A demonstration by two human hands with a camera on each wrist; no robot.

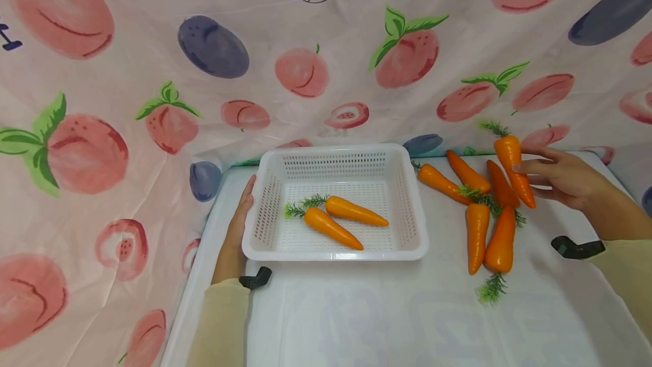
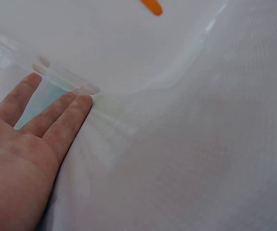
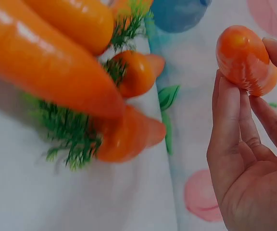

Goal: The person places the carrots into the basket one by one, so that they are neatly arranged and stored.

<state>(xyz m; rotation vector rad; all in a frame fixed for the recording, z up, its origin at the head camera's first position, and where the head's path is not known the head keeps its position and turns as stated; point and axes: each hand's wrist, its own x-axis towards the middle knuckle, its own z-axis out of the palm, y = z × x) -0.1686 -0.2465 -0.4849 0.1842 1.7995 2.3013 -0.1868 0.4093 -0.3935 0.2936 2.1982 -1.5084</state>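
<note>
Fruit-print cloth (image 1: 122, 27), one: hangs at the left and across the back.

Sleeve, left, one: pale beige, with a small black fitting (image 1: 257, 278) at the wrist.

Left hand (image 1: 236, 231), one: fingers extended, resting flat against the outer wall of the basket; grasps nothing.

Basket (image 1: 336, 256), one: white plastic, rectangular, perforated walls; stands upright on the white table (image 1: 377, 316).

Carrots inside the basket, two: a front carrot (image 1: 333, 229) and a rear carrot (image 1: 357, 212), side by side, green tops to the left, tips to the right.

Carrots on the table, five: a loose cluster right of the basket. The leftmost carrot (image 1: 443, 183) lies nearest the basket wall; two redder ones lie behind, slanted; two lie in front, the front-right carrot (image 1: 501, 242) with its greens toward the wearer.

Raised carrot (image 1: 513, 169), one: held up beside the cluster, green top at upper left, tip downward.

Right hand (image 1: 560, 180), one: pinches the raised carrot between thumb and fingers.

Sleeve, right, one: same beige; black fitting at the wrist.
</note>
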